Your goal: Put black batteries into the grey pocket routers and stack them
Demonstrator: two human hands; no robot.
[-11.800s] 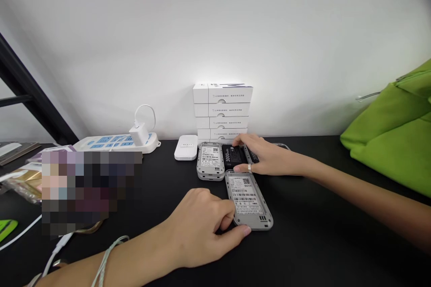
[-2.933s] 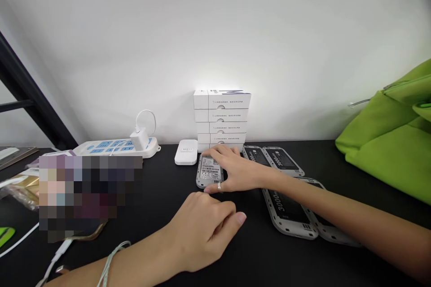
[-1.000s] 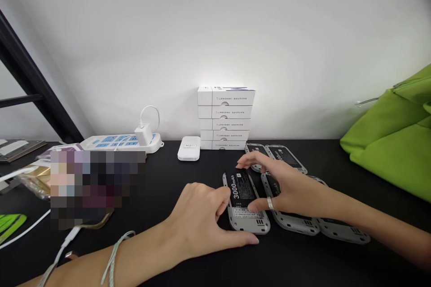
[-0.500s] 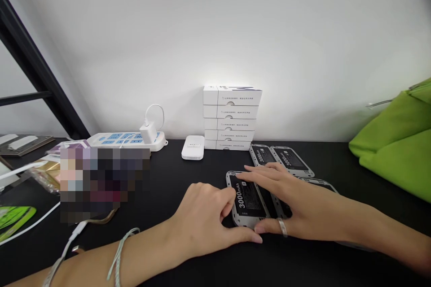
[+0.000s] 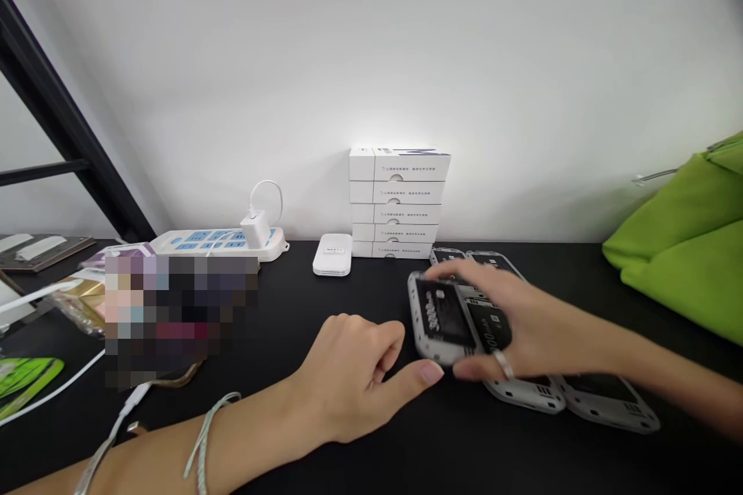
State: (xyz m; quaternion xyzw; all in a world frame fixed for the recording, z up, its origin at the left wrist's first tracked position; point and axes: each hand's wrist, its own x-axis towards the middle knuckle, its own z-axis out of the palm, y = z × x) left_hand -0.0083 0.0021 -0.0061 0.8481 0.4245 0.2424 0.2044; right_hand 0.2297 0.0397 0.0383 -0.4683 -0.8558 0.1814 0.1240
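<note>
My right hand (image 5: pixel 516 336) is shut on a grey pocket router (image 5: pixel 444 321) with a black 3000 mAh battery in its open back. The router is lifted and tilted, and motion blur covers it. A second black battery face (image 5: pixel 488 327) shows beneath my fingers, but I cannot tell whether it is a separate unit. My left hand (image 5: pixel 354 379) rests on the black table with its fingers apart, holding nothing. Its thumb is just left of the router. Several similar routers lie nearby, two at the back (image 5: pixel 476 257) and two at the front right (image 5: pixel 607 402).
A stack of white boxes (image 5: pixel 399 201) stands against the wall behind a small white router (image 5: pixel 332 255). Left of them is a white power strip (image 5: pixel 217 241) with a plugged-in charger. A green bag (image 5: pixel 676 255) sits at right; a pixelated patch (image 5: pixel 179 317) hides items at left.
My right hand has raised the grey router off the table and shifted it up and to the right. My left hand has let go, its thumb now apart from the router.
</note>
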